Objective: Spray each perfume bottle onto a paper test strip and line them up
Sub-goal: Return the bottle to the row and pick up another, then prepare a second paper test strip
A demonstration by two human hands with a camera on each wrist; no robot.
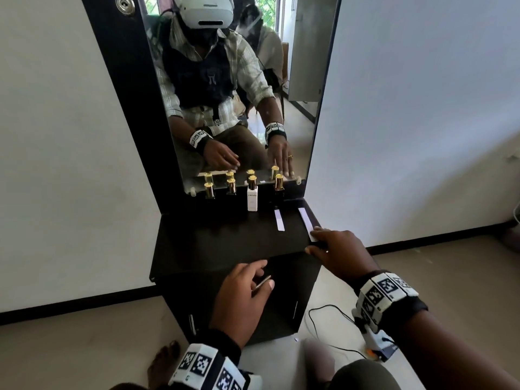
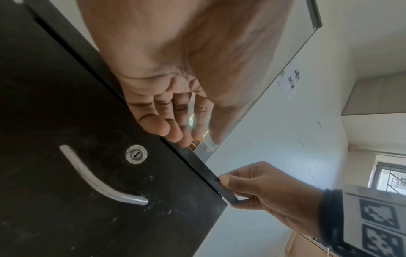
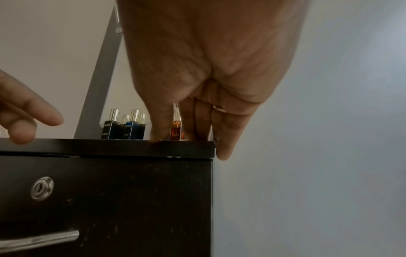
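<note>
The right hand (image 1: 336, 253) lay with straight fingers pressed flat on the near end of a paper test strip (image 1: 306, 220) at the front right corner of the desk (image 1: 225, 243), its thumb against the front edge and a finger hanging over the right side. The grip pinned the strip and pinched nothing. The left hand (image 1: 242, 296) hovered in front of the desk's front edge, fingers loosely curled, holding nothing.

A second test strip (image 1: 279, 220) lay just left of the first, nearer the middle. Four gold-capped perfume bottles stood in a row along the back edge against the mirror (image 1: 242, 108); the white bottle (image 1: 252, 196) was the plainest to see.

The pinned strip sat so close to the right edge that a sideways drag would likely push it off onto the floor. A reach toward the back could knock the close-set bottles over.
</note>
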